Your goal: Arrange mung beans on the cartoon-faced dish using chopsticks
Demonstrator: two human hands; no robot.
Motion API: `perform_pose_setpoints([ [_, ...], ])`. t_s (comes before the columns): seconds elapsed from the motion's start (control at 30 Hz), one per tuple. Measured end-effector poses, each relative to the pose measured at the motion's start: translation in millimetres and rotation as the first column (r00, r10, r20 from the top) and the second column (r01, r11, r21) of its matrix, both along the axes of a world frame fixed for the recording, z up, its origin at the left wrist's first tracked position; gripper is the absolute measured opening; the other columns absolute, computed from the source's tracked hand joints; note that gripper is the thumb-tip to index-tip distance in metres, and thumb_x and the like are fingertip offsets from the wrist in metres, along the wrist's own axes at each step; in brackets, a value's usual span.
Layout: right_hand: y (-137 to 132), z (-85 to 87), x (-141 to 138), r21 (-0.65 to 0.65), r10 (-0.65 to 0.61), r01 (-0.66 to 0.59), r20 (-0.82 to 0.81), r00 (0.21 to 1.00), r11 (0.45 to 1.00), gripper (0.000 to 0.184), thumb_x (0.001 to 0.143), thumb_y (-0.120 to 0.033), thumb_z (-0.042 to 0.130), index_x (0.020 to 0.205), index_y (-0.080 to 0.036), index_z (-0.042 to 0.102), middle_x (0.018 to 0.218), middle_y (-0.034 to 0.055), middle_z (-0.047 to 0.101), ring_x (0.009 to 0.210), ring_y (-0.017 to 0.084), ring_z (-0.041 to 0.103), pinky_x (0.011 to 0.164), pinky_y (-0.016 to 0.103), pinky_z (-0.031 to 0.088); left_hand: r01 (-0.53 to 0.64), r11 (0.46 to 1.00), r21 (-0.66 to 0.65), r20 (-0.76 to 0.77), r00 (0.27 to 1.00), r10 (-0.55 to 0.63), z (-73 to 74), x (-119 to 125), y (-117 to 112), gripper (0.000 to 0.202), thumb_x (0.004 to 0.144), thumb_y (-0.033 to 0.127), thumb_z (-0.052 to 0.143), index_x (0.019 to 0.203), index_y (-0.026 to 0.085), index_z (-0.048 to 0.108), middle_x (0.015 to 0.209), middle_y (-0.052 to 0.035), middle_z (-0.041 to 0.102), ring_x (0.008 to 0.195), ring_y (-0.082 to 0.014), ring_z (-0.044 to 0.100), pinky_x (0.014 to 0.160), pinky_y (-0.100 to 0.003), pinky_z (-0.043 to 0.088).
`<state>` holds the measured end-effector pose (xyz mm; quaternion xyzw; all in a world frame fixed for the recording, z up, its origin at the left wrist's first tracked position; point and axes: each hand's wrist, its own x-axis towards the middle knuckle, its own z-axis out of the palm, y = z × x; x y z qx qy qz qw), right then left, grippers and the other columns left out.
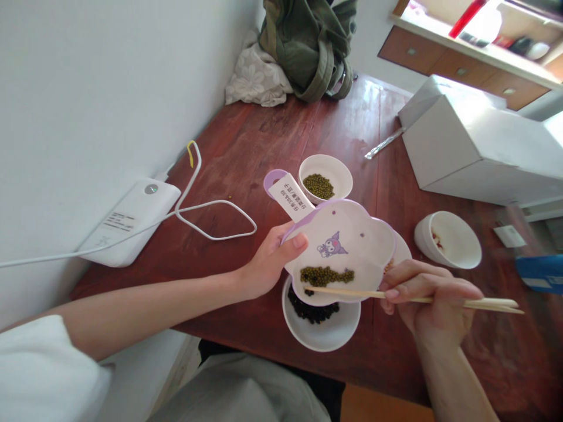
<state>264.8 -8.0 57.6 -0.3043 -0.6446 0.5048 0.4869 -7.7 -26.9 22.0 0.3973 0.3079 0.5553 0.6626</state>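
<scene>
My left hand grips the handle side of a purple-rimmed cartoon dish, tilted toward me above the table. Green beans lie heaped at its lower edge. My right hand holds wooden chopsticks whose tips reach the beans in the dish. Directly beneath the dish sits a white bowl of black beans. Behind it stands a white bowl of green beans. A third white bowl with a few reddish bits stands at the right.
A white box fills the right back of the red-brown table. A white device with a looping cable lies by the wall at left. A green bag and flowered cloth sit at the far end.
</scene>
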Motion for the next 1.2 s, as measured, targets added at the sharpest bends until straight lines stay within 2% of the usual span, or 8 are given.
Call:
perform_pose_setpoints([
  [0.13,0.9,2.4,1.5,-0.001,-0.005,0.005,0.003,1.0,1.0,0.072,0.111,-0.069,0.048,0.079,-0.021,0.091,0.072,0.0085,0.078,0.044,0.013,0.066,0.038,0.026,0.053,0.001,1.0,0.011,-0.004,1.0,-0.001,0.4,-0.6,0.3,0.069,0.098,0.078,0.066,0.129,0.018,0.076,0.109,-0.0129,0.082,0.109,-0.0331,0.076,0.094,-0.042,0.06],
  [0.3,3.2,5.4,3.4,0.153,-0.048,0.054,-0.044,0.998,0.987,0.071,0.117,-0.061,0.041,0.08,-0.027,0.091,0.068,0.0043,0.077,0.044,0.013,0.066,0.038,0.025,0.055,-0.011,1.0,0.0,0.0,1.0,0.011,0.2,-0.3,0.3,0.07,0.098,0.079,0.066,0.129,0.017,0.077,0.109,-0.0129,0.082,0.108,-0.0327,0.076,0.091,-0.04,0.059],
  [0.37,3.9,5.4,2.6,0.164,-0.058,0.066,-0.053,0.997,0.984,0.069,0.118,-0.059,0.04,0.083,-0.029,0.091,0.07,0.0031,0.078,0.045,0.013,0.067,0.037,0.024,0.055,-0.011,1.0,0.0,0.003,1.0,0.011,0.1,-0.1,0.4,0.071,0.098,0.079,0.066,0.13,0.017,0.076,0.111,-0.0131,0.082,0.111,-0.0334,0.075,0.091,-0.04,0.059],
  [0.47,4.1,3.6,1.5,0.144,-0.06,0.065,-0.041,0.997,0.987,0.07,0.116,-0.062,0.043,0.082,-0.026,0.091,0.07,0.0044,0.078,0.045,0.014,0.067,0.035,0.025,0.054,-0.002,1.0,0.006,0.001,1.0,0.002,-0.5,-0.5,1.1,0.072,0.097,0.079,0.066,0.131,0.017,0.076,0.112,-0.0134,0.082,0.113,-0.0346,0.075,0.093,-0.042,0.059],
  [0.73,0.0,-0.3,3.6,0.249,-0.169,0.158,0.021,0.985,0.956,0.07,0.115,-0.062,0.044,0.077,-0.025,0.09,0.069,0.0061,0.078,0.05,0.017,0.07,0.037,0.027,0.054,-0.004,1.0,0.001,-0.015,1.0,0.004,-2.7,-1.5,1.3,0.07,0.097,0.08,0.066,0.129,0.018,0.077,0.109,-0.0129,0.082,0.107,-0.034,0.076,0.092,-0.043,0.061],
  [0.9,-2.7,-0.2,4.9,0.314,-0.255,0.238,0.011,0.967,0.919,0.071,0.117,-0.06,0.041,0.077,-0.028,0.089,0.068,0.0038,0.078,0.056,0.018,0.072,0.05,0.031,0.062,0.0,1.0,-0.012,-0.02,1.0,0.0,-3.8,-2.1,0.9,0.07,0.097,0.08,0.065,0.128,0.018,0.077,0.108,-0.0129,0.081,0.105,-0.034,0.076,0.091,-0.043,0.061],
  [1.03,-2.9,-0.9,5.3,0.359,-0.263,0.23,0.046,0.964,0.905,0.075,0.116,-0.062,0.041,0.072,-0.025,0.088,0.064,0.0041,0.077,0.057,0.019,0.073,0.05,0.032,0.061,0.004,1.0,-0.002,-0.011,1.0,-0.004,-4.3,-2.2,1.1,0.07,0.097,0.08,0.065,0.129,0.019,0.077,0.109,-0.0128,0.081,0.106,-0.0341,0.076,0.093,-0.045,0.06],
  [1.2,-2.4,1.4,2.4,0.293,-0.255,0.228,0.055,0.965,0.928,0.078,0.113,-0.069,0.044,0.068,-0.021,0.086,0.067,0.0074,0.078,0.052,0.019,0.072,0.044,0.032,0.057,-0.001,1.0,-0.012,-0.002,1.0,0.001,-1.4,-0.9,0.8,0.069,0.097,0.079,0.066,0.127,0.018,0.078,0.107,-0.0123,0.082,0.103,-0.0325,0.076,0.088,-0.041,0.06],
])
